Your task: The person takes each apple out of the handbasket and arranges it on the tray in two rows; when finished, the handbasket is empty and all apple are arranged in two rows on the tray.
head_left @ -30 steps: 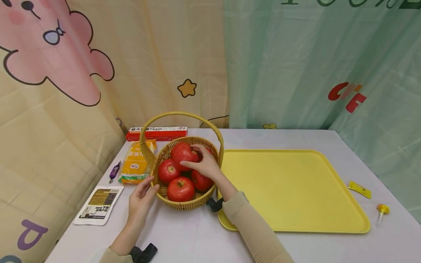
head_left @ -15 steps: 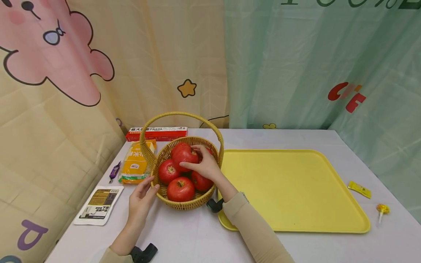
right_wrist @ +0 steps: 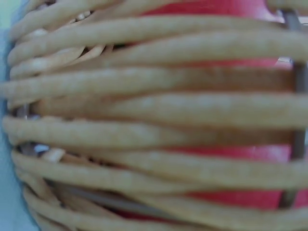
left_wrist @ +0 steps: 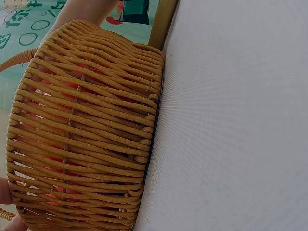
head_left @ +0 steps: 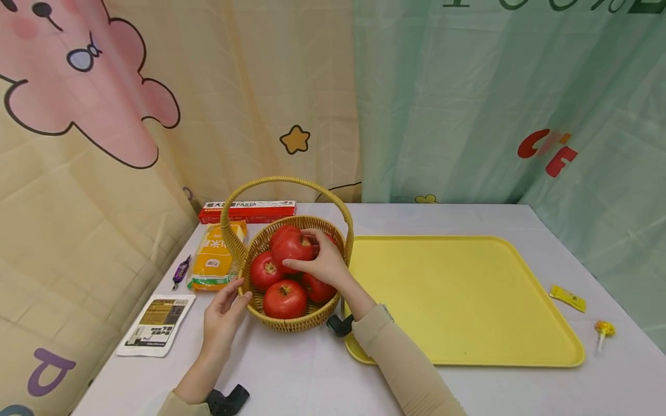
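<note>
Beige-sleeved right hand (head_left: 326, 261) points to eleven o'clock, fingers round a glossy red fruit (head_left: 292, 247); left hand (head_left: 222, 315) grips basket (head_left: 290, 325) at eight.

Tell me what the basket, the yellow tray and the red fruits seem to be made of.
Basket: rattan-like strands, perhaps plastic, with a low sheen; the weave and gaps show up close.
Yellow tray: probably moulded plastic, smooth and fairly matte; one even colour, rounded corners.
Red fruits: smooth, highlights suggest gloss; real or imitation unclear.
</note>
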### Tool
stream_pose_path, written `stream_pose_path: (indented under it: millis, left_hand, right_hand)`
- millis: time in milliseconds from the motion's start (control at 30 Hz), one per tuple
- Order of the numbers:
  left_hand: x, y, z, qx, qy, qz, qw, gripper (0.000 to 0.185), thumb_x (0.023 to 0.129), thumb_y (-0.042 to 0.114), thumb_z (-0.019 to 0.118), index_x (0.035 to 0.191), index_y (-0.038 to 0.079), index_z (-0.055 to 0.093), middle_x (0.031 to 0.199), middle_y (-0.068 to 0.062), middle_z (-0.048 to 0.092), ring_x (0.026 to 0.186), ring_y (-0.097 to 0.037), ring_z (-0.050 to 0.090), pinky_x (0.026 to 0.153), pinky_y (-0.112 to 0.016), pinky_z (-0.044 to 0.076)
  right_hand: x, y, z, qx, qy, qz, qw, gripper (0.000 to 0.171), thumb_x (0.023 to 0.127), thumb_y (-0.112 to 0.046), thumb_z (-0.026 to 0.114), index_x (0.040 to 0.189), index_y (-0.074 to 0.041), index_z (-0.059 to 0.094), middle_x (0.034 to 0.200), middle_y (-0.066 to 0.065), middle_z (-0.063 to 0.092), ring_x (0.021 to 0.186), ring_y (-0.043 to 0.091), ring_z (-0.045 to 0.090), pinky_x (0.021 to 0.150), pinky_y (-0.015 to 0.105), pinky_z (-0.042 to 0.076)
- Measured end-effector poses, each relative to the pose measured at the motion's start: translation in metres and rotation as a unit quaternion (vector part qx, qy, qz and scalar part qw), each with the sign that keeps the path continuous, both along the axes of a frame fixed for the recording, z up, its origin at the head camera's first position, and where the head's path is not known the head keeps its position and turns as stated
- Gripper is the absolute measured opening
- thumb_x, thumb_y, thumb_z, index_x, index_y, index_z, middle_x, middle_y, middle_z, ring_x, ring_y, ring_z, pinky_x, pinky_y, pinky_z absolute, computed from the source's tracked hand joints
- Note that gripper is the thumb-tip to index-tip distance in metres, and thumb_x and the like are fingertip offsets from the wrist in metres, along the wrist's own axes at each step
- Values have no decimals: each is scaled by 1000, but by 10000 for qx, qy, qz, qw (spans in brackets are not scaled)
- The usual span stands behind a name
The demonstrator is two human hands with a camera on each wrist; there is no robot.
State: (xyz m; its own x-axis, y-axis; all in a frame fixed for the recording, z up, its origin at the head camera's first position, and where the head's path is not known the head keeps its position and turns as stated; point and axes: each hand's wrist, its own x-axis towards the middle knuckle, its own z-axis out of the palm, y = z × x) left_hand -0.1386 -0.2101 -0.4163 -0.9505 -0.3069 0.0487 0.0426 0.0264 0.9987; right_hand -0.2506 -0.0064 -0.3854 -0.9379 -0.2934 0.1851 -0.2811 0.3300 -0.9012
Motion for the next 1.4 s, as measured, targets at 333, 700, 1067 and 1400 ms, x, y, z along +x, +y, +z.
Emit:
stream_pose_path:
  millis: [333,700,1067,1400]
  left_hand:
    - [0,0,0,25,-6,12,10000,45,92,10,60,133,-2,46,143,-10,38,134,-25,34,87,-8,42]
    - [0,0,0,8,-80,-5,10000,47,93,12,60,135,-2,44,143,-11,37,134,-26,33,87,-8,42]
    - [1,0,1,-78,-145,26,9999,48,93,16,60,135,-1,45,143,-10,38,134,-26,33,87,-7,42]
    - [0,0,0,-159,-165,89,9997,44,93,14,60,133,1,48,141,-10,39,134,-25,34,87,-7,41]
  right_hand:
    - [1,2,3,-160,-4,-94,9998,76,69,-47,80,130,-19,43,130,1,44,114,21,47,91,43,48]
    - [5,9,13,111,108,434,9989,74,68,-43,80,130,-23,45,127,-2,41,113,17,45,86,39,51]
    - [28,61,68,-745,274,2672,9604,68,72,-17,78,133,-14,46,129,5,44,115,26,46,84,39,54]
    - [26,128,86,-1592,1152,2502,9480,73,74,-17,79,134,0,41,130,11,45,117,31,44,85,43,54]
